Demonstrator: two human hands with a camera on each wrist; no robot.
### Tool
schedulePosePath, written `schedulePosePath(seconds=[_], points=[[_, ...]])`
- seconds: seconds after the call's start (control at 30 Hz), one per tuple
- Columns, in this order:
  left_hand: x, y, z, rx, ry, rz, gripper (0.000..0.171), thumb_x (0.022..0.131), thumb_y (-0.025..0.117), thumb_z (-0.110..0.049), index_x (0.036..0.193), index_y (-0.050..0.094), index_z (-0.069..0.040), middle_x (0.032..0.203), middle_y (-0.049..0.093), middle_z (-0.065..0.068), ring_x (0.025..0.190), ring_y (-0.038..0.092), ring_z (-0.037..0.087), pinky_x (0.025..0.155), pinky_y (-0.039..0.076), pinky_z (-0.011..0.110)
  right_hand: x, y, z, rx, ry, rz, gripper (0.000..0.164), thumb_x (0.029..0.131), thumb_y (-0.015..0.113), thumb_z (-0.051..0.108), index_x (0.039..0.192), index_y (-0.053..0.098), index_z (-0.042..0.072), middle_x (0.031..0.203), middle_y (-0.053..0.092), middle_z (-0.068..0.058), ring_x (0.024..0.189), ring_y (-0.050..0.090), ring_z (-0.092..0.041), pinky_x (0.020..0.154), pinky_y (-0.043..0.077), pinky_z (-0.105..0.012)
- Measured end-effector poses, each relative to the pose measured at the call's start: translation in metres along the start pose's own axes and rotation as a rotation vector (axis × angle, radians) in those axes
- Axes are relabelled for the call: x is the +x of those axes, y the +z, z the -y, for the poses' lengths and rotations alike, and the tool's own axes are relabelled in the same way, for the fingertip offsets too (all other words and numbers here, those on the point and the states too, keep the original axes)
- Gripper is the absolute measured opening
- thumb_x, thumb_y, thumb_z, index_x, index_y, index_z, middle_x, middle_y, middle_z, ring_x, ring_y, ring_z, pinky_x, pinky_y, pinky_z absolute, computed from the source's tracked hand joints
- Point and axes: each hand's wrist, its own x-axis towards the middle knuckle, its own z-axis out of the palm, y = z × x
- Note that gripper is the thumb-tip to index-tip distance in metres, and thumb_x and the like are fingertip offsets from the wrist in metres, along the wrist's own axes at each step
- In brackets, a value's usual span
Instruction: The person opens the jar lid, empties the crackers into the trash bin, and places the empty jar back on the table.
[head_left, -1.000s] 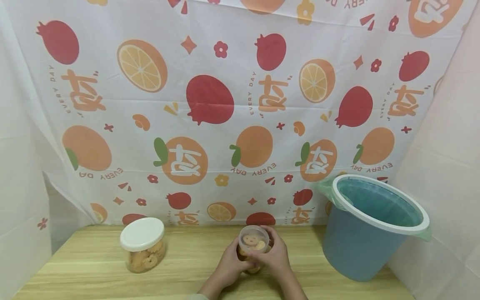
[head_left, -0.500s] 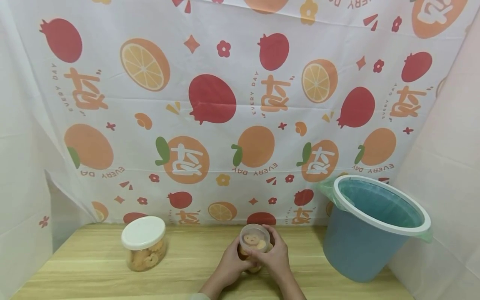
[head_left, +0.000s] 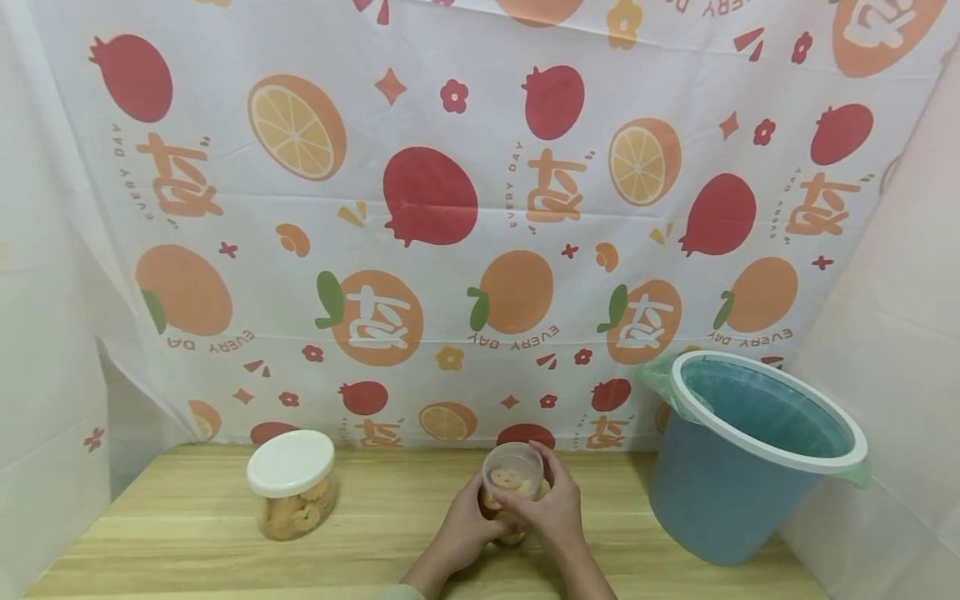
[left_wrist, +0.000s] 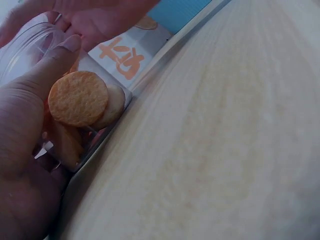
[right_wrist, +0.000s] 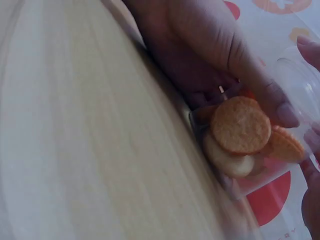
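A small clear plastic jar [head_left: 514, 468] of round biscuits stands on the wooden table between both hands, its round top facing up. My left hand [head_left: 467, 521] grips the jar's body from the left, thumb across the near side. My right hand [head_left: 558, 508] curls round the top from the right, with its thumb at the near edge of the rim. Through the wall in the left wrist view shows a golden biscuit [left_wrist: 78, 99], with a paler biscuit [left_wrist: 113, 105] behind it. In the right wrist view the right hand's fingertips [right_wrist: 311, 52] are at the clear rim.
A wider jar [head_left: 294, 483] with a white lid, holding ring-shaped biscuits, stands to the left on the table [head_left: 390, 533]. At the right is a blue bin [head_left: 731, 492] with a green liner. Fruit-printed cloth [head_left: 465, 325] hangs behind the table.
The head view has shifted slightly, moving the whole scene a little to the right. Both hands stay on the small jar; the right fingers at its top have moved only slightly.
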Motion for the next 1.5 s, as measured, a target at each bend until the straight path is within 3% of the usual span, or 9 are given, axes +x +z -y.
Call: schedulePosePath(seconds=[0.1,0.23,0.33,0.47,0.57,0.93,1.2,1.5], points=[[0.0,0.0,0.0,-0.001,0.0,0.003,0.089,0.078,0.088,-0.029,0.151,0.042,-0.01,0.143,0.058,0.01,0.131,0.054,0.03,0.109,0.043,0.042,0.002,0.0,0.006,-0.004,0.008,-0.015,0.078,0.067,0.095,0.025,0.136,0.06,0.02,0.128,0.07,-0.005,0.125,0.062,-0.028,0.107,0.042,-0.061],[0.001,0.0,0.002,-0.007,-0.008,0.016,0.085,0.079,0.088,-0.026,0.15,0.043,-0.01,0.14,0.059,0.01,0.126,0.057,0.026,0.103,0.047,0.032,0.005,-0.005,0.016,0.011,0.002,-0.05,0.078,0.07,0.094,0.023,0.139,0.058,0.015,0.129,0.07,-0.009,0.123,0.064,-0.029,0.105,0.045,-0.059],[0.002,0.001,0.003,-0.012,-0.015,0.021,0.088,0.079,0.088,-0.027,0.151,0.042,-0.008,0.141,0.058,0.013,0.126,0.058,0.028,0.105,0.047,0.037,0.007,-0.013,0.021,0.039,0.009,-0.071,0.08,0.07,0.093,0.022,0.141,0.056,0.014,0.134,0.067,-0.01,0.128,0.062,-0.031,0.11,0.041,-0.061],[0.001,0.0,0.003,-0.022,-0.029,0.021,0.095,0.078,0.089,-0.029,0.154,0.037,-0.004,0.146,0.054,0.018,0.133,0.054,0.035,0.112,0.043,0.053,0.008,-0.025,0.018,0.057,0.067,-0.079,0.082,0.07,0.093,0.023,0.142,0.055,0.015,0.141,0.062,-0.011,0.136,0.055,-0.033,0.117,0.033,-0.063],[0.001,0.001,0.003,-0.032,-0.036,0.025,0.097,0.078,0.089,-0.03,0.154,0.035,-0.003,0.147,0.052,0.02,0.135,0.052,0.037,0.113,0.04,0.058,0.008,-0.036,0.013,0.037,0.097,-0.093,0.082,0.071,0.093,0.025,0.143,0.054,0.015,0.145,0.059,-0.012,0.137,0.053,-0.034,0.117,0.034,-0.063],[0.001,0.001,0.001,-0.03,-0.049,0.014,0.1,0.076,0.09,-0.03,0.155,0.035,-0.003,0.148,0.051,0.022,0.138,0.048,0.04,0.115,0.036,0.061,0.006,-0.065,-0.009,-0.053,0.155,-0.121,0.085,0.07,0.094,0.028,0.143,0.052,0.013,0.143,0.058,-0.012,0.135,0.054,-0.032,0.111,0.044,-0.05],[-0.001,0.0,-0.002,-0.025,-0.053,0.009,0.1,0.076,0.09,-0.029,0.156,0.034,-0.005,0.15,0.049,0.024,0.139,0.046,0.042,0.116,0.035,0.062,-0.001,-0.069,-0.035,-0.077,0.196,-0.13,0.086,0.074,0.091,0.029,0.145,0.049,0.003,0.147,0.053,-0.021,0.139,0.048,-0.04,0.117,0.035,-0.06],[-0.002,0.0,-0.002,-0.022,-0.047,0.016,0.101,0.077,0.089,-0.03,0.156,0.032,-0.005,0.151,0.047,0.026,0.139,0.046,0.044,0.115,0.035,0.063,-0.003,-0.069,-0.047,-0.162,0.227,-0.111,0.092,0.074,0.09,0.04,0.147,0.048,0.005,0.145,0.055,-0.023,0.133,0.054,-0.041,0.106,0.048,-0.05]])
